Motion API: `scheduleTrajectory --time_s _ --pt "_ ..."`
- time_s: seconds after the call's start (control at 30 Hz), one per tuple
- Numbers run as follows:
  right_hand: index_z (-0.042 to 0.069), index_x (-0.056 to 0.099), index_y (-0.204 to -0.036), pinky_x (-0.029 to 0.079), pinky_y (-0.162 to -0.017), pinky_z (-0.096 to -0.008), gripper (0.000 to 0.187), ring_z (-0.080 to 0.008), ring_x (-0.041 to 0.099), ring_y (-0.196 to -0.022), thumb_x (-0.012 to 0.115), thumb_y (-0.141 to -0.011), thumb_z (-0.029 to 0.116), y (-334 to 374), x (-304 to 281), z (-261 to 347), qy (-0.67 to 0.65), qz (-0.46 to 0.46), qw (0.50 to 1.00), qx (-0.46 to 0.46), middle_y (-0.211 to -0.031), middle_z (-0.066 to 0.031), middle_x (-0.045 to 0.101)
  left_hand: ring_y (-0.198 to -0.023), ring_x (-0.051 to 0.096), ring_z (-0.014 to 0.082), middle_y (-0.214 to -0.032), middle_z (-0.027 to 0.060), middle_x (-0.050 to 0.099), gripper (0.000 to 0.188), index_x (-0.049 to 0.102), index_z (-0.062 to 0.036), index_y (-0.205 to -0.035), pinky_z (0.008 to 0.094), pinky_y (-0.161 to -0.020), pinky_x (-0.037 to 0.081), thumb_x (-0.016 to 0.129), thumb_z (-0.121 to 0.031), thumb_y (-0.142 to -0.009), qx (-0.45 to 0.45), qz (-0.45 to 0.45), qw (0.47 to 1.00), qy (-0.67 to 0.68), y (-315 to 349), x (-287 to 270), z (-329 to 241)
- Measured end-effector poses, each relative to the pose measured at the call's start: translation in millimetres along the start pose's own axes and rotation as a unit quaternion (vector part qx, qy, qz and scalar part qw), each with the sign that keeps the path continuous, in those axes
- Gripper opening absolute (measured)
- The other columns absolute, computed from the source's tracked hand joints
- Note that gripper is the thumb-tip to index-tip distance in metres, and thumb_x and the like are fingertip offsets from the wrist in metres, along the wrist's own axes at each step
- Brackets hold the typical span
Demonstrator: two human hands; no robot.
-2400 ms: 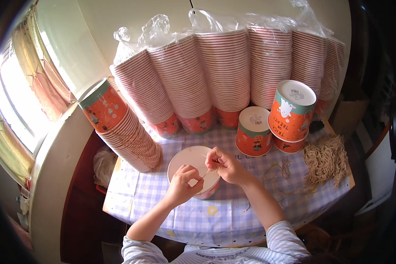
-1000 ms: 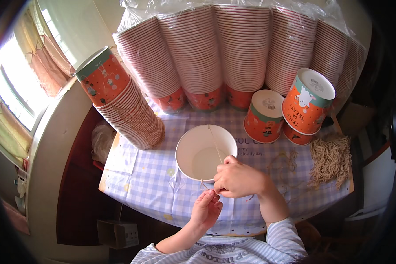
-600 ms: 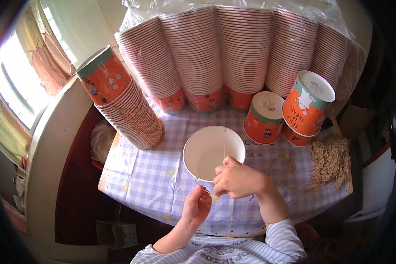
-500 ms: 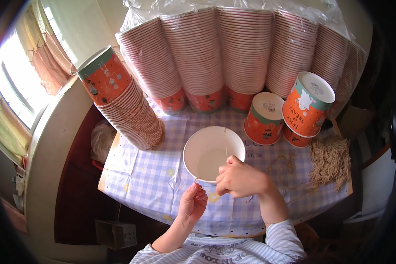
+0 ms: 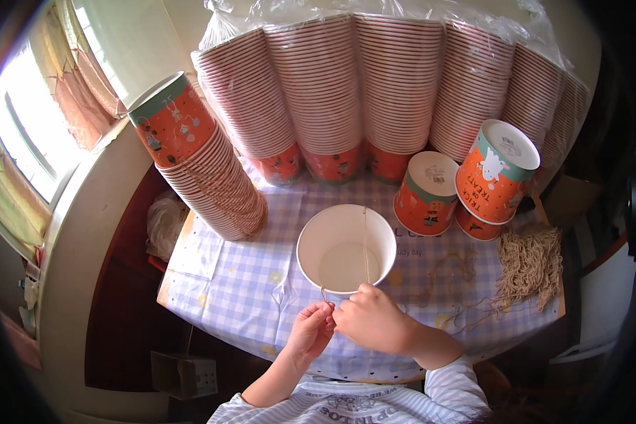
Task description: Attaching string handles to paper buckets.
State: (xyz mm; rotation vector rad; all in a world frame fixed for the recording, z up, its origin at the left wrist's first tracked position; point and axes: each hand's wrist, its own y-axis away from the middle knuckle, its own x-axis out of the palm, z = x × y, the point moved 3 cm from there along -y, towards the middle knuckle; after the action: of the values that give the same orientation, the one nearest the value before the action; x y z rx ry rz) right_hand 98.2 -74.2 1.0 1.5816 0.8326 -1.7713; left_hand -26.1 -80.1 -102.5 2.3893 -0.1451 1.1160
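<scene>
A white-lined paper bucket (image 5: 309,244) stands mouth up in the middle of the table. From its far rim a thin beige string (image 5: 365,244) runs across the opening toward me. Just in front of the near rim, my left hand (image 5: 309,332) pinches the string where it comes through at the rim. My right hand (image 5: 374,321) is closed on the string too, its fingertips close against those of the left. Those fingers hide the string's end. At the right lies a bundle of cut beige strings (image 5: 530,265).
Tall stacks of paper buckets (image 5: 325,85) in clear plastic line the back. A leaning stack with string handles (image 5: 215,184) stands at the left. Upside-down orange buckets (image 5: 425,205) sit right of the middle. A checked cloth (image 5: 226,297) covers the table; loose strings (image 5: 466,321) lie near its right side.
My right hand has come down toward me and meets my left hand. The string now lies straighter across the bucket's mouth. The bucket appears almost unmoved.
</scene>
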Motion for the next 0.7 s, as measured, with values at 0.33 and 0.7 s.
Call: scheduleTrajectory --time_s 0.33,0.7 --pt "0.010 0.056 -0.064 0.045 -0.049 -0.0281 0.003 -0.0131 0.059 -0.059 0.058 -0.063 0.012 -9.6 22.4 6.2 0.056 -0.018 0.997 0.040 -0.059 -0.0004 0.057 -0.074 0.057 0.0118 -0.083 0.0027 0.060 0.006 0.058 -0.0037 -0.086 0.0252 -0.068 0.047 0.056 -0.009 -0.085 0.043 0.065 0.996 -0.051 -0.5 -11.8 -6.1" --pt "0.009 0.063 -0.062 0.048 -0.053 -0.0326 0.004 -0.0174 0.062 -0.061 0.059 -0.061 0.010 -12.1 26.5 -4.6 0.031 -0.023 0.999 0.010 -0.062 -0.0048 0.062 -0.066 0.047 0.0055 -0.077 -0.0001 0.056 0.007 0.056 -0.0009 -0.086 0.0179 -0.060 0.038 0.058 -0.007 -0.084 0.224 0.028 0.935 -0.272 -2.6 -12.9 -17.9"
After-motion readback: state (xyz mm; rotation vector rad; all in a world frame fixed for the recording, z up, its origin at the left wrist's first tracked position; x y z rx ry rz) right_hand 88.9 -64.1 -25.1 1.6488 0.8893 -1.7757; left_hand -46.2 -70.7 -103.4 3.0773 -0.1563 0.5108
